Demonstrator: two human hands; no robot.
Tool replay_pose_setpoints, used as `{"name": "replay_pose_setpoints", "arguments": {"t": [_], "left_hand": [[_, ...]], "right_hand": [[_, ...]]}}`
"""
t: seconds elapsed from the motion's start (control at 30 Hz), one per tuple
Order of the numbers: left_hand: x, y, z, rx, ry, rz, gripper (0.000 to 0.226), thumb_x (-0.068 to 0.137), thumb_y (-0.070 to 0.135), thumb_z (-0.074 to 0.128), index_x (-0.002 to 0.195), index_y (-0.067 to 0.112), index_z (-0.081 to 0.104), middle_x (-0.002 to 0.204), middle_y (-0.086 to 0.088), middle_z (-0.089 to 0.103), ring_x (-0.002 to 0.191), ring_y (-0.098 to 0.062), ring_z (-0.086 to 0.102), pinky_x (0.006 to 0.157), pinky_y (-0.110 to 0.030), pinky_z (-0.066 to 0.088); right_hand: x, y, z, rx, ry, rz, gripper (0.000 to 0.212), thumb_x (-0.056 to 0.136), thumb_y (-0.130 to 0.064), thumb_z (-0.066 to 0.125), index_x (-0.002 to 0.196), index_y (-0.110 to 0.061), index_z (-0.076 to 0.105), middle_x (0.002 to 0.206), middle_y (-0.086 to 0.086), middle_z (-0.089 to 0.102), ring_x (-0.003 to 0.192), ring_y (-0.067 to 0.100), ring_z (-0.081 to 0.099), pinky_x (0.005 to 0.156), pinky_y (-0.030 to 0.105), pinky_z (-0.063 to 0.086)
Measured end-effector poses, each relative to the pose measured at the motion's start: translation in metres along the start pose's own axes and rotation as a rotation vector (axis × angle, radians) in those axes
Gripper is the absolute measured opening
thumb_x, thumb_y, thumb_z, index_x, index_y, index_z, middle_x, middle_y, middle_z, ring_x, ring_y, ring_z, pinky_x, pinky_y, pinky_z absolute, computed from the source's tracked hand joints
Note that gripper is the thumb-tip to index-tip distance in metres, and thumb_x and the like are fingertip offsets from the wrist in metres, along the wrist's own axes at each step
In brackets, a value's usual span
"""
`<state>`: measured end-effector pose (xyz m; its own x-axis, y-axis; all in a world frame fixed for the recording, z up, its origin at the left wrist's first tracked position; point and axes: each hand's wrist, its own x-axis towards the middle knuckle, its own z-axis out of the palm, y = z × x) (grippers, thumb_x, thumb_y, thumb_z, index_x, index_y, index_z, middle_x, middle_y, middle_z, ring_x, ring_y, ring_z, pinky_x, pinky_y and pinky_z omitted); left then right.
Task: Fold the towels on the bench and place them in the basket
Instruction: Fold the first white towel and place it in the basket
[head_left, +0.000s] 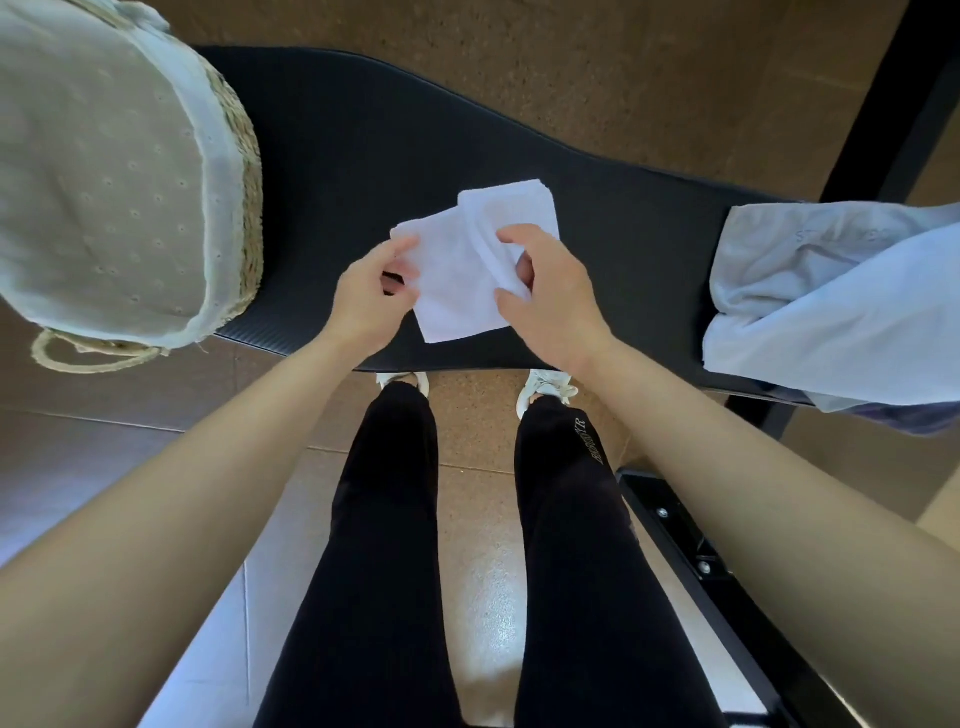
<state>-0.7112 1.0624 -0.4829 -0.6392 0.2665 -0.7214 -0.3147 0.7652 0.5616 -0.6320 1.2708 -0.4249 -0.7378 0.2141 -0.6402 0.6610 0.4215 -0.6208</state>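
At far left stands the basket (248, 171), woven, with a pale liner (104, 156) folded over its rim and a rope handle on my side. It sits at the left end of the black bench (337, 130). I cannot see any towel inside it from here.

My left hand (366, 301) is over the bench's near edge. Its fingers are curled, pinching the left edge of the white towel (457, 280) between thumb and fingertips. The towel lies mid-bench, partly folded (one layer doubled over another, the upper part skewed to the right).

My right hand (556, 306) grips the towel's right side. The thumb is on top and the fingers are tucked under a fold, so the cloth bunches between them.

Further right, well apart from my hands, a pile (831, 291) of pale cloth is heaped on the bench's right end and hangs over its near edge.
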Motion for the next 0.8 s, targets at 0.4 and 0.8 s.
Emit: {"name": "replay_pose_setpoints", "arguments": {"t": [0.4,0.8], "left_hand": [[-0.001,0.013,-0.017,-0.349,-0.195,-0.13,0.044,0.095,0.004,0.051,0.127,0.029,0.067,0.112,-0.001,0.072,0.096,-0.01,0.068,0.082,-0.025,0.05],[0.012,0.009,0.002,-0.008,0.195,-0.069,0.045,0.088,0.031,0.076,0.125,0.024,0.052,0.117,0.005,0.059,0.097,-0.015,0.063,0.083,-0.038,0.057]], "right_hand": [[0.011,-0.016,0.088,-0.056,-0.059,-0.05,0.049,0.098,-0.01,0.062,0.144,-0.015,0.047,0.121,0.002,0.056,0.108,0.022,0.057,0.096,0.041,0.053],[-0.007,0.027,0.055,0.026,0.274,0.021,0.044,0.089,-0.007,0.066,0.132,-0.016,0.058,0.113,-0.003,0.051,0.099,0.015,0.055,0.088,0.034,0.053]]}}
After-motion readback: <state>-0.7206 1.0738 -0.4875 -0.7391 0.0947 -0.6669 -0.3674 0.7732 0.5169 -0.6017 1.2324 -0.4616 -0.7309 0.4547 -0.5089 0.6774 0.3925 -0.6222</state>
